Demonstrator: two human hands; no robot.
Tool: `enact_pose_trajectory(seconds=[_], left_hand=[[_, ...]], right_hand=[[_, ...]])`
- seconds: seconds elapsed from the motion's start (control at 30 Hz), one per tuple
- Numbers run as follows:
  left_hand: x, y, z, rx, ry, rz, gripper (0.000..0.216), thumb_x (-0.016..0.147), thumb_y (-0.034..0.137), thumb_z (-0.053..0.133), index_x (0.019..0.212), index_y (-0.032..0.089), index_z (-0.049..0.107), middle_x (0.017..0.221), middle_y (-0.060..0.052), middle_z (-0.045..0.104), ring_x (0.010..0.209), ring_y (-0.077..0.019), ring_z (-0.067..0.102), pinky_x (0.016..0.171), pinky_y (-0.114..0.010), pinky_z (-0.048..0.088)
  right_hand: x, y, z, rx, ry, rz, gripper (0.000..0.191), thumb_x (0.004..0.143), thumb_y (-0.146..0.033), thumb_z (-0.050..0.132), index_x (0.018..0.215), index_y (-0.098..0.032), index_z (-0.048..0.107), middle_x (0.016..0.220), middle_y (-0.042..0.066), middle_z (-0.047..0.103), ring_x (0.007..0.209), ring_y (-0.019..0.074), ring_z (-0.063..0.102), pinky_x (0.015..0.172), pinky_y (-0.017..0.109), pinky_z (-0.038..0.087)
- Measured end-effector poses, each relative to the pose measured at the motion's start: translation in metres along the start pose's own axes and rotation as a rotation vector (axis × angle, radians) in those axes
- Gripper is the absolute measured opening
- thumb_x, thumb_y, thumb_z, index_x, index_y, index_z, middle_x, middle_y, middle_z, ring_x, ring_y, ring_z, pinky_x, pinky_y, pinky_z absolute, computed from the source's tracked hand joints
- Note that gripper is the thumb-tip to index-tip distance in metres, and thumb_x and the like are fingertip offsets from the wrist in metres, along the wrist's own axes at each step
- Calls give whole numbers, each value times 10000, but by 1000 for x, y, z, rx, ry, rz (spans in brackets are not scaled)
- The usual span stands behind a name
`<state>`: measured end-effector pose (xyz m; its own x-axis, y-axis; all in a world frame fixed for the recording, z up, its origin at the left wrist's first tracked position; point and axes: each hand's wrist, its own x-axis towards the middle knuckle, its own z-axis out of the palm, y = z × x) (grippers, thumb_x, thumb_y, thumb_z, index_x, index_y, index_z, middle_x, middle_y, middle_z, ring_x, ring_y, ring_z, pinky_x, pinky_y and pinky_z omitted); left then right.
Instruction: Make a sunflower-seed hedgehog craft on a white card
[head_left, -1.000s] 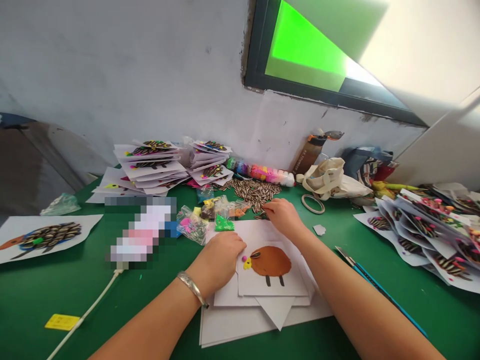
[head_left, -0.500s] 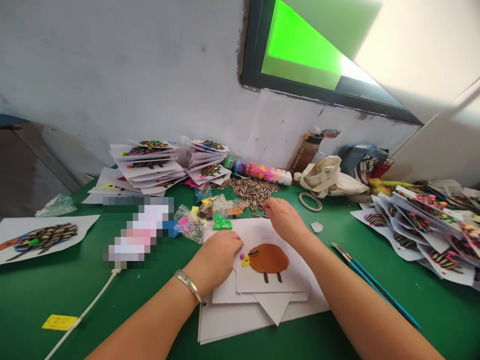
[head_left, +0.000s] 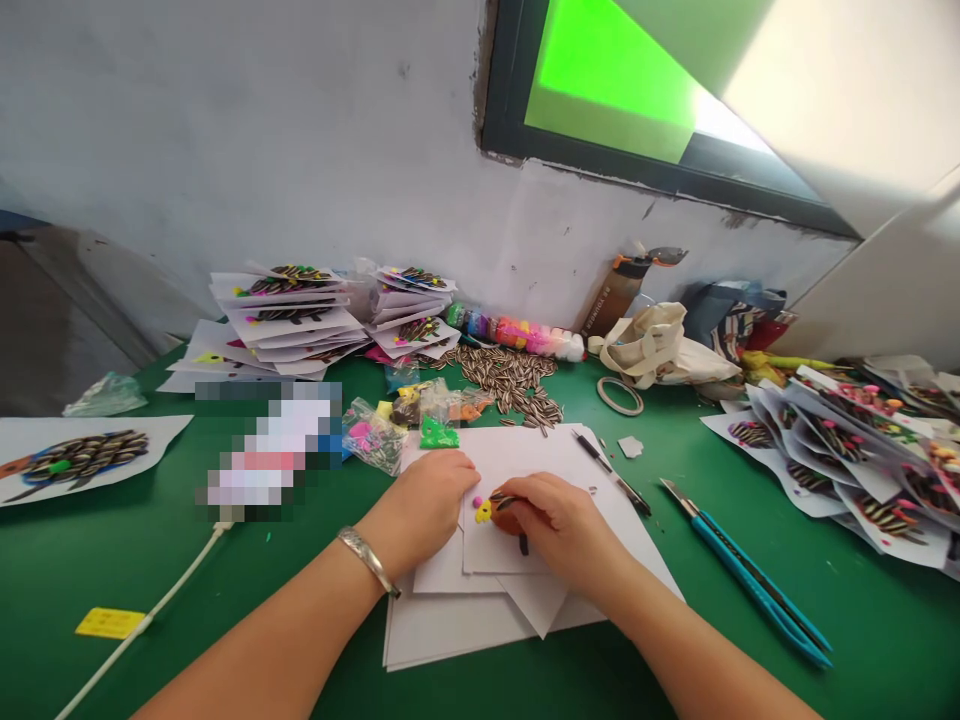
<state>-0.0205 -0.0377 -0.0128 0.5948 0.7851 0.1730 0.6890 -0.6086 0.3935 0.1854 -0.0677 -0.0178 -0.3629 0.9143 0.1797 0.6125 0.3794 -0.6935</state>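
Observation:
A white paper sheet [head_left: 487, 558] with a brown clay body [head_left: 507, 521], a yellow clay head [head_left: 482, 512] and a pink clay ball [head_left: 478, 502] lies on a stack of larger sheets. My right hand [head_left: 559, 525] is over the brown clay, thumb and fingers pinched on a sunflower seed at its upper left. It covers most of the body and one of the dark legs. My left hand [head_left: 427, 505], wearing a silver bangle [head_left: 367, 560], holds the sheet's left edge with fingers curled together; its fingertips are partly hidden.
Behind the sheets lies a pile of sunflower seeds [head_left: 510, 375], beside small bags of clay [head_left: 375, 435]. A pen [head_left: 611, 470] and a blue utility knife [head_left: 750, 570] lie to the right. Stacks of seed pictures [head_left: 289, 325] stand at back left and right [head_left: 847, 450].
My right hand has come back from the seed pile to the brown clay, with a seed in its fingers. The pen, hidden before, now shows. My left hand stays on the paper.

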Motion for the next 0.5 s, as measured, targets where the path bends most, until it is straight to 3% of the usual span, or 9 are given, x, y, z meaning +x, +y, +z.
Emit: enact_pose_trajectory(seconds=[0.5], left_hand=[[0,1,0,-6,-23,10,289,876,64,425,906,151,699,954,-93,662,956,-212,588,902,-355,486]], right_hand=[[0,7,4,-238,31,-137,264,926,-119,487,840,-244,703,793,26,668,789,181,548,755,331,434]])
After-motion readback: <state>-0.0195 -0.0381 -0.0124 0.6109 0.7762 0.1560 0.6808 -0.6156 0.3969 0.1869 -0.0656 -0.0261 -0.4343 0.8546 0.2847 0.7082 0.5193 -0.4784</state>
